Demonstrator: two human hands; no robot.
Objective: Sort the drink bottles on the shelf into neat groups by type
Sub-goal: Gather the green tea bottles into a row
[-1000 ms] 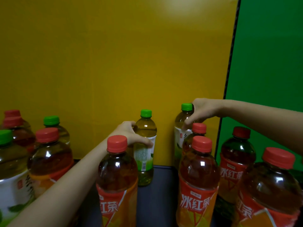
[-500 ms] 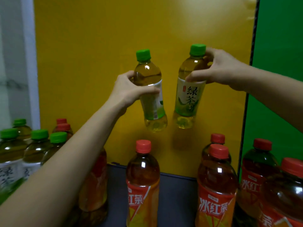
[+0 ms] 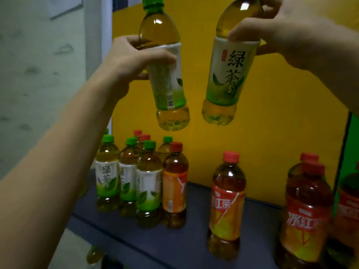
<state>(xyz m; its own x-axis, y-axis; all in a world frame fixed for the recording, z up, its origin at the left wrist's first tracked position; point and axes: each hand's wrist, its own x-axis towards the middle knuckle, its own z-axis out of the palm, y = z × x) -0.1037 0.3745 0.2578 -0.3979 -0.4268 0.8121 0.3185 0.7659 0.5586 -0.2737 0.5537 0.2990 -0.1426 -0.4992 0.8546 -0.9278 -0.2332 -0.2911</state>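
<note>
Each hand is clamped on a green tea bottle held in the air above the shelf (image 3: 174, 247), the left hand (image 3: 126, 61) round one bottle (image 3: 165, 74) and the right hand (image 3: 275, 32) gripping the other (image 3: 227, 78), apparently near its shoulder, over standing green-capped bottles (image 3: 126, 177) and red-capped bottles (image 3: 226, 202).

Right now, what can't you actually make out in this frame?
- Head view: cap of the green tea bottle in the right hand is cut off by the top edge.
- The bottle in the left hand shows its back label; the print is too blurred to read.
- Red-capped bottles behind the green tea cluster are mostly hidden, so there's no sure count.
- The bottle at the right edge is cropped.
</note>
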